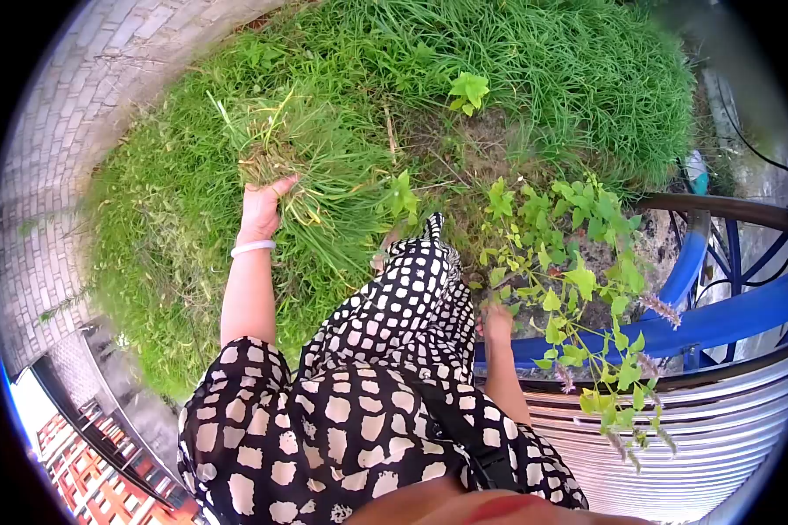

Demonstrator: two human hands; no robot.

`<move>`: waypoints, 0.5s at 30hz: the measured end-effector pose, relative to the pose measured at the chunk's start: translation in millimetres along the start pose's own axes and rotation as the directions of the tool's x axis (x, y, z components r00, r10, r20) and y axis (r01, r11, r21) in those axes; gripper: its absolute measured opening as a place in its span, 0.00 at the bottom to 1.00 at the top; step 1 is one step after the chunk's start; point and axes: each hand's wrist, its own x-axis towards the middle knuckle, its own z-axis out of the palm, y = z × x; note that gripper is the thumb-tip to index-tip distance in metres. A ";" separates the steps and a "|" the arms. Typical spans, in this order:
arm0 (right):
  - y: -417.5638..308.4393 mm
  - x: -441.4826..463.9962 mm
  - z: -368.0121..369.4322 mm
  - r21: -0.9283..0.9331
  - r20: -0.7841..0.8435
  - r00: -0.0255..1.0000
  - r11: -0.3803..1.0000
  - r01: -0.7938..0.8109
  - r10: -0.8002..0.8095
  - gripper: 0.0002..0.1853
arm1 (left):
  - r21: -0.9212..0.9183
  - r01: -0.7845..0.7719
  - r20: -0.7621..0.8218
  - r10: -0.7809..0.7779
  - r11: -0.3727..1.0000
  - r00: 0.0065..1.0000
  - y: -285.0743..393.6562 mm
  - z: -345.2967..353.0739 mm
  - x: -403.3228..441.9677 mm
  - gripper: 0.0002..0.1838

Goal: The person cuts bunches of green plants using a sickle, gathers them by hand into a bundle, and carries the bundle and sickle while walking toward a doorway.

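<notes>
My left hand (262, 210), with a white band at the wrist, is closed around a thick bunch of grass (276, 157). The long green blades fan out to the right, and dry stalks show near the grip. My right hand (496, 322) is low beside the patterned dress (385, 324), with its fingers curled. Right by it are the stems of a leafy plant (582, 280) with pale purple flower spikes. What those fingers hold, if anything, is too small to make out.
Dense grass (578, 79) grows ahead and on the left, around a patch of bare soil (477, 144). A blue metal railing (735, 324) and corrugated sheeting (674, 437) stand on the right. Brick paving (48, 192) borders the left side.
</notes>
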 end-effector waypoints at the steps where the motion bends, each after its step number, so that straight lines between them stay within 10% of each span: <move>1: -3.3 -8.7 3.4 -0.095 0.014 0.997 0.993 0.074 -0.073 0.15 | 0.052 -0.030 0.032 0.028 0.998 0.999 2.3 -3.5 -0.2 0.24; 9: -144.0 -93.8 23.5 0.364 0.083 0.817 0.780 0.508 -0.571 0.17 | 0.142 -0.319 0.386 0.244 0.937 0.890 18.1 17.1 -3.8 0.34; 15: -205.2 -133.1 47.5 0.579 -0.019 0.684 0.549 0.602 -0.729 0.18 | -0.018 -0.210 0.713 0.159 0.978 0.683 20.7 73.5 -50.4 0.45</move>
